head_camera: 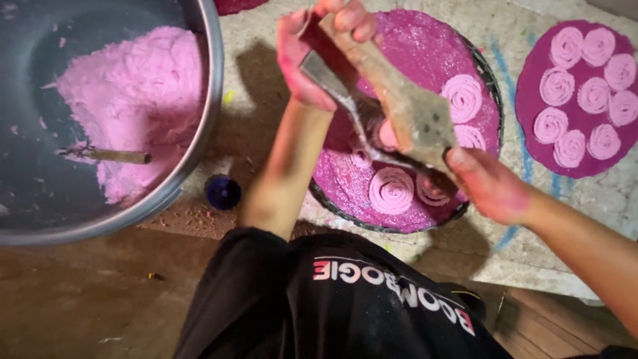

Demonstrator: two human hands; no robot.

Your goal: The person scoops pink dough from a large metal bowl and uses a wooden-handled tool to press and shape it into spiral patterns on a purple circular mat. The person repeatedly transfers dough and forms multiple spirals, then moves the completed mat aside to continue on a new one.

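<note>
A long wooden press with a worn metal lever (399, 100) is held above a round woven tray covered with glittery magenta cloth (425, 40). The left hand (319, 53) grips the top of the press and lever, fingers closed around them; the right hand (488, 183) closes on its lower end, just over the tray. Pink dough spirals (392, 189) lie on the cloth beneath. To the right, a second magenta round (531, 86) carries more spirals. To the left, a large metal bowl (206, 100) holds pink dough (133, 93) with a stick-handled tool (109, 155) in it. A small blue cap (222, 191) sits near the bowl.
</note>
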